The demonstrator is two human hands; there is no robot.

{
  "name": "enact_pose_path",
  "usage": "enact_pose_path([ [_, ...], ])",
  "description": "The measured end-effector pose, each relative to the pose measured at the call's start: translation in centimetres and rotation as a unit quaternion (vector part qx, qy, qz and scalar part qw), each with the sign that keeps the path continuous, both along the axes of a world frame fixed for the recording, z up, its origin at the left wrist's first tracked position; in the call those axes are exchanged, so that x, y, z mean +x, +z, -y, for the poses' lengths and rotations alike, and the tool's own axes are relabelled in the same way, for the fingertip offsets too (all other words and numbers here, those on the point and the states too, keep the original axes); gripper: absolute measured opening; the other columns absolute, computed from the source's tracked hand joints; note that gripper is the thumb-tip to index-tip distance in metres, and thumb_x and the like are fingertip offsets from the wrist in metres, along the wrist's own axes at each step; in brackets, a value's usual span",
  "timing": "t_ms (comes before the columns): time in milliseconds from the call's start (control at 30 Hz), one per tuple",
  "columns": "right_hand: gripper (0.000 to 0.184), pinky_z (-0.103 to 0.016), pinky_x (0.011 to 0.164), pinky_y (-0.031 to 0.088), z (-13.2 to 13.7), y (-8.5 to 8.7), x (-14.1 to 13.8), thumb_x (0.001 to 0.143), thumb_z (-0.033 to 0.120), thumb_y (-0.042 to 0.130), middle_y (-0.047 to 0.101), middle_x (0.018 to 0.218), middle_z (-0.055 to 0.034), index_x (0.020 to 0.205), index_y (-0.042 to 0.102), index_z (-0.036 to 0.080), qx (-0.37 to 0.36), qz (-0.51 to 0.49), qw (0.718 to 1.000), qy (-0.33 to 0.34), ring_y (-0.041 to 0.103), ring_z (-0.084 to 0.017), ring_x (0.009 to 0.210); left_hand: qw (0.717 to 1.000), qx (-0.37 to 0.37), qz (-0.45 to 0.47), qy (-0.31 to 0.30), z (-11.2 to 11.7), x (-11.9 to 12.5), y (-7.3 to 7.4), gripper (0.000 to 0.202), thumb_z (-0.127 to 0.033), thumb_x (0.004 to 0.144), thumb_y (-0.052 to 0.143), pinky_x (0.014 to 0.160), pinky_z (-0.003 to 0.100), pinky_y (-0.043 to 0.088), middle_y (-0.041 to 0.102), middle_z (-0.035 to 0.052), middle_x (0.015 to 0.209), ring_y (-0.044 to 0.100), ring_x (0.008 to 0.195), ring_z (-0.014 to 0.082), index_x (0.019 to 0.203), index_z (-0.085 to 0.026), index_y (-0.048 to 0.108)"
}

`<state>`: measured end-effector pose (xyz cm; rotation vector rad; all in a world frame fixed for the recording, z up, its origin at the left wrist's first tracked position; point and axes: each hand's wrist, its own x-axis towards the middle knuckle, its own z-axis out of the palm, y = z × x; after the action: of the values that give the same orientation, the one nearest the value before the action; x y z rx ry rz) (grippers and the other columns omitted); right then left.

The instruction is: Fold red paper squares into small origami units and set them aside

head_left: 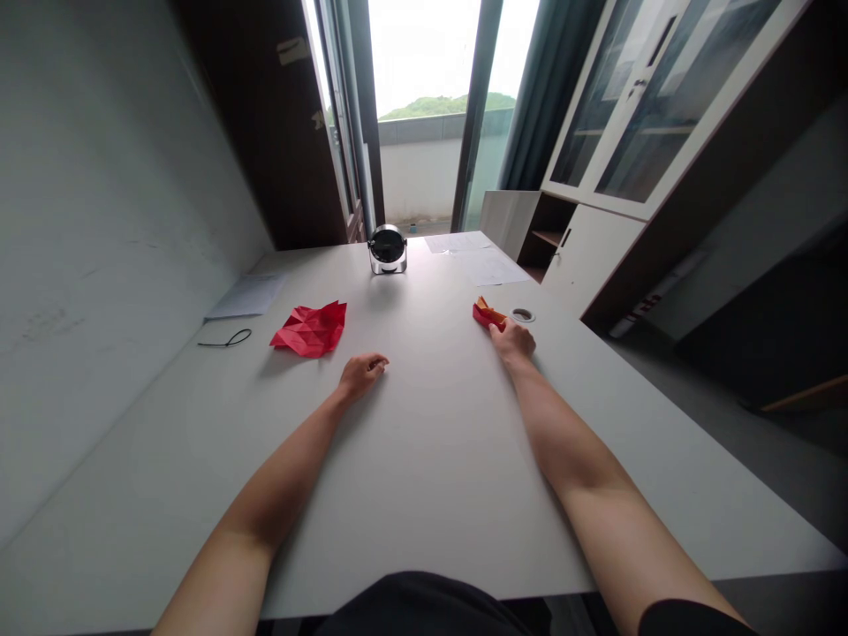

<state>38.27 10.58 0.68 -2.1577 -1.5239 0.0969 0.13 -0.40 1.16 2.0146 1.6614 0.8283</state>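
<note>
My right hand [514, 339] reaches out over the white table [424, 459] and its fingers are closed on a small folded red and orange paper piece [487, 313] at the right side. My left hand [361, 373] rests on the table near the middle, fingers curled loosely with nothing visible in them. A creased red paper sheet [310, 329] lies flat to the left of my left hand, a short way off and untouched.
A small round fan [388, 248] stands at the far middle. White sheets [246, 295] lie at far left and more sheets [478, 256] at far right. A black cord loop [226, 339] lies left. A cable hole [523, 314] is beside my right hand. Cabinets stand right.
</note>
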Motion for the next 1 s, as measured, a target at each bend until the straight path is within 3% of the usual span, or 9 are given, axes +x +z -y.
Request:
enact_pose_path([
  [200,0.038,-0.035,0.073,0.045,0.1,0.3,-0.1,0.092,0.048,0.053,0.070,0.099,-0.0152,0.114,0.057,0.017,0.018,0.001,0.999,-0.029,0.065,-0.028,0.086,0.999,0.030,-0.002,0.019,-0.1,0.0,0.0,0.025,-0.030,0.088,0.053,0.071,0.025,0.046,0.075,0.0019,0.088,0.063,0.074,0.0158,0.095,-0.024,0.076],
  [400,0.031,-0.031,0.070,0.040,0.7,1.2,-0.8,0.096,0.040,0.043,0.067,0.094,-0.0130,0.108,0.057,0.015,0.079,0.022,0.996,-0.026,0.062,-0.024,0.081,0.978,0.127,-0.041,0.161,-1.0,-2.1,0.3,0.026,-0.031,0.093,0.048,0.090,0.034,0.046,0.071,0.0075,0.099,0.062,0.089,0.0220,0.097,-0.020,0.071],
  [567,0.027,-0.028,0.069,0.037,1.1,1.5,-2.0,0.096,0.036,0.042,0.067,0.091,-0.0117,0.100,0.060,0.016,0.123,0.026,0.991,0.034,0.059,-0.022,0.079,0.928,0.175,-0.100,0.312,-1.9,-5.9,0.7,0.031,-0.033,0.088,0.057,0.106,0.045,0.038,0.062,0.0127,0.120,0.053,0.117,0.0321,0.115,-0.021,0.064],
  [733,0.027,-0.029,0.069,0.037,1.6,1.6,-3.3,0.095,0.040,0.044,0.068,0.084,-0.0086,0.092,0.061,0.019,0.124,0.003,0.984,0.129,0.058,-0.022,0.076,0.926,0.074,-0.096,0.358,-2.9,-8.7,-0.7,0.064,-0.039,0.079,0.067,0.105,0.052,0.038,0.053,0.0204,0.136,0.049,0.126,0.0386,0.137,-0.018,0.050],
  [833,0.026,-0.029,0.070,0.038,1.9,1.6,-4.2,0.094,0.039,0.046,0.068,0.081,-0.0075,0.086,0.061,0.019,0.111,-0.010,0.972,0.208,0.058,-0.020,0.073,0.923,0.064,-0.063,0.373,-3.5,-9.7,-1.4,0.062,-0.037,0.083,0.062,0.106,0.051,0.038,0.055,0.0210,0.135,0.052,0.125,0.0367,0.140,-0.017,0.049],
  [1000,0.024,-0.027,0.068,0.036,2.3,1.2,-5.7,0.093,0.038,0.049,0.065,0.075,-0.0042,0.082,0.062,0.020,0.092,0.004,0.958,0.273,0.056,-0.018,0.068,0.918,0.058,-0.034,0.391,-3.9,-10.7,-1.8,0.039,-0.031,0.090,0.050,0.109,0.051,0.036,0.061,0.0178,0.129,0.053,0.125,0.0341,0.123,-0.019,0.066],
])
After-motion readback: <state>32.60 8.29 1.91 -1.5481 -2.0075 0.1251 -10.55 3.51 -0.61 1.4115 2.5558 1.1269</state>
